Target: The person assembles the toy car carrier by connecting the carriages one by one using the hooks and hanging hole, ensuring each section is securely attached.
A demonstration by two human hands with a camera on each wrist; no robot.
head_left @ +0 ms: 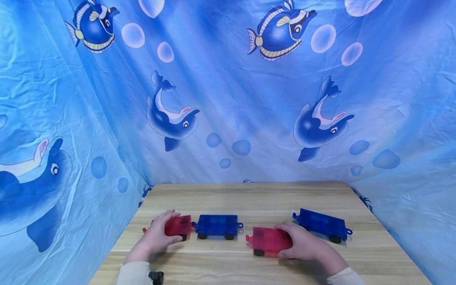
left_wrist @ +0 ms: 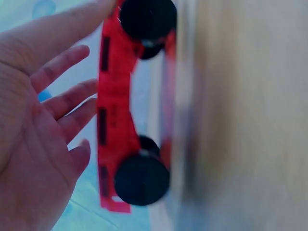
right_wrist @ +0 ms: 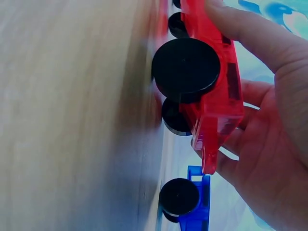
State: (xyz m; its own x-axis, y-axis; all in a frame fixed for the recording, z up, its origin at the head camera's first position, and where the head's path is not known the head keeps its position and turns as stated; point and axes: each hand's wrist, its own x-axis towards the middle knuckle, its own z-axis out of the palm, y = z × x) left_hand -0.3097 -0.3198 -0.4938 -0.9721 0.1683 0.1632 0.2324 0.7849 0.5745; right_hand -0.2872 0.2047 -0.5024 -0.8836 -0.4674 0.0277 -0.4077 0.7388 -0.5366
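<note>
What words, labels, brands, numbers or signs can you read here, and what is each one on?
None can be read.
Red wagon in the left hand: what may be a faint mark on its side, too small and blurred to read.
Red wagon in the right hand: no readable text.
Left blue wagon, right blue wagon: no readable text.
Backdrop: pictures only, no lettering visible.

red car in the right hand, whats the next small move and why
Probably slide the right red car slightly left and away from the person, toward the left blue car: the red car's left hook sits apart from that blue car's right loop and nearer the person, and the right hand has hold of the red car.
</note>
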